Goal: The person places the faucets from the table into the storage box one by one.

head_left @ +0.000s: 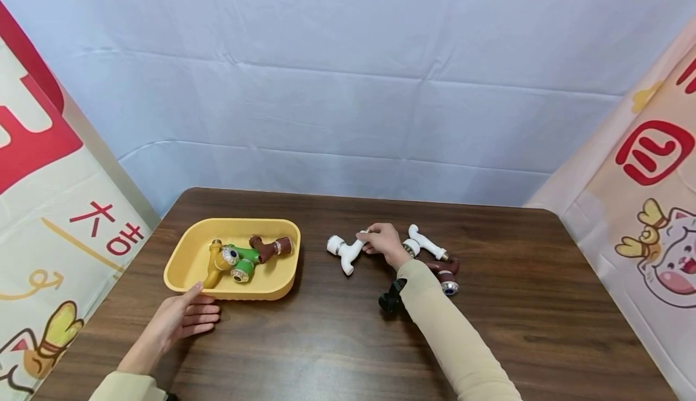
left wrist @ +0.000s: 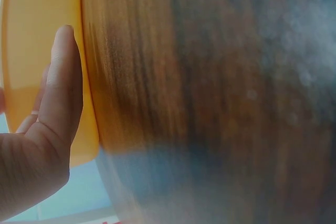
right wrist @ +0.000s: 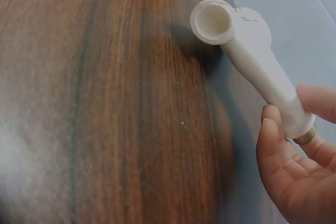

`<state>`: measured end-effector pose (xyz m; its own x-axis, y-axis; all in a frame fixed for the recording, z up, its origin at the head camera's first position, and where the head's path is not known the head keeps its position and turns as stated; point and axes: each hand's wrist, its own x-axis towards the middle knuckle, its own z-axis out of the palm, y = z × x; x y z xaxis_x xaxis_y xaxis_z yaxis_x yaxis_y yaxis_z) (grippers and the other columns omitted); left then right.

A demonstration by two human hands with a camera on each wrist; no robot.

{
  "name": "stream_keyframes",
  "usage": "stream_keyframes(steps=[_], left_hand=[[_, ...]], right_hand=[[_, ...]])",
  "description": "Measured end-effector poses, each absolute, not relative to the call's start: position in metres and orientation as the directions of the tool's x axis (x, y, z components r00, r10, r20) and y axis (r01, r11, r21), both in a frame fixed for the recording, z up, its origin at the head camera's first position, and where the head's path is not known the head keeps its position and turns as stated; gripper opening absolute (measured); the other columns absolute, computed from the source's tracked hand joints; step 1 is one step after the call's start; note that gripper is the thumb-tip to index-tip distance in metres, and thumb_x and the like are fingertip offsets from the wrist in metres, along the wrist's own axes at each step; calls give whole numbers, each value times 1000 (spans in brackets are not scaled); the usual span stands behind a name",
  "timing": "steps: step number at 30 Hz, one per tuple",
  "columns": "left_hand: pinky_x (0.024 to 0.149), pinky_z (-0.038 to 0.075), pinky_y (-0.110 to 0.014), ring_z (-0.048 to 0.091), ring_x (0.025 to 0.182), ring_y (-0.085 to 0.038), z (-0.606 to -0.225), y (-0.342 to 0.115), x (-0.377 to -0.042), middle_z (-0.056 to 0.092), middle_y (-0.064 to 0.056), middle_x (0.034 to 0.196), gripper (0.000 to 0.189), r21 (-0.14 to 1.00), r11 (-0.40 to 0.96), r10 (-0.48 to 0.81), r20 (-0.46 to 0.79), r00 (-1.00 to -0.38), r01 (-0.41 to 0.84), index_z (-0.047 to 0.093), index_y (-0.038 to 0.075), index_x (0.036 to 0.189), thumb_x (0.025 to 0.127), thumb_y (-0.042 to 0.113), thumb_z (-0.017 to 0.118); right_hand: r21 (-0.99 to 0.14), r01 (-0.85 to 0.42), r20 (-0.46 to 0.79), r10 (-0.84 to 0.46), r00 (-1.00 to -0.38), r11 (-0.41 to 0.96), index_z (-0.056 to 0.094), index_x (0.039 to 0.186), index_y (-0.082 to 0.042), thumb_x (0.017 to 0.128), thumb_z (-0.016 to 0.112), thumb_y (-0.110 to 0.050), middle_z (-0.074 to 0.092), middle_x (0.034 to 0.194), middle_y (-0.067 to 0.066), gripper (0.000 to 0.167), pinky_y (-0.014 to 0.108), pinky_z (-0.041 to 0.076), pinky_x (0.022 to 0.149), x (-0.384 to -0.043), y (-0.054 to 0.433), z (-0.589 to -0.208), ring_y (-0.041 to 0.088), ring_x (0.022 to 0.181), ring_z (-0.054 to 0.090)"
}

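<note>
one pale, creased cloth [head_left: 326, 111] fills the room's back wall, with a printed banner [head_left: 54, 220] at the left and another banner [head_left: 609, 226] at the right, each bearing red characters and a cartoon animal. below them spreads a dark wood-grain tabletop [head_left: 326, 352], shiny along its near part. a beige right sleeve [head_left: 457, 328] reaches across it, with a black device [head_left: 390, 299] beside the wrist. at the tabletop's left sits a yellow tray [head_left: 250, 294]. the left hand [head_left: 179, 319] rests against its near side, thumb at the rim, fingers straight along the outside. the right hand [head_left: 386, 241] pinches a white tap [head_left: 350, 251] by its threaded end, right of the tray and well apart from it; whether the tap touches the wood i cannot tell. behind that hand, and partly hidden by it, lies a second white tap [head_left: 429, 245], close to a brown tap [head_left: 448, 276] that the sleeve partly covers. inside the tray a yellow tap [head_left: 213, 268], a green tap [head_left: 247, 255] and a dark red tap [head_left: 266, 251] lie bunched together.
</note>
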<state>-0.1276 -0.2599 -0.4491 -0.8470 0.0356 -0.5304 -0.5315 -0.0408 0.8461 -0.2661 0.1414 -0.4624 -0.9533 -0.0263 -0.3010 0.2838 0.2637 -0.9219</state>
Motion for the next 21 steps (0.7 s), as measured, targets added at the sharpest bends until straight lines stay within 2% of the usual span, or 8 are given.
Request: stream_keyframes(steps=[9, 21], left_hand=[[73, 54, -39, 66, 77, -23, -449, -259, -127, 66, -10, 83, 56, 843, -41, 28, -535, -844, -536, 51, -11, 108, 95, 42, 42], [73, 54, -39, 66, 78, -24, -448, -259, -127, 66, -10, 84, 58, 841, -36, 32, -540, -841, -541, 49, -13, 110, 95, 43, 42]], right_hand=[[-933, 258, -273, -28, -962, 251, 58, 92, 1, 85, 65, -13, 60, 80, 10, 18, 33, 54, 65, -266, 143, -455, 23, 67, 62], [-939, 235, -249, -26, -968, 250, 60, 92, 1, 84, 66, -14, 62, 78, 9, 18, 37, 54, 69, -268, 142, -441, 16, 61, 61]])
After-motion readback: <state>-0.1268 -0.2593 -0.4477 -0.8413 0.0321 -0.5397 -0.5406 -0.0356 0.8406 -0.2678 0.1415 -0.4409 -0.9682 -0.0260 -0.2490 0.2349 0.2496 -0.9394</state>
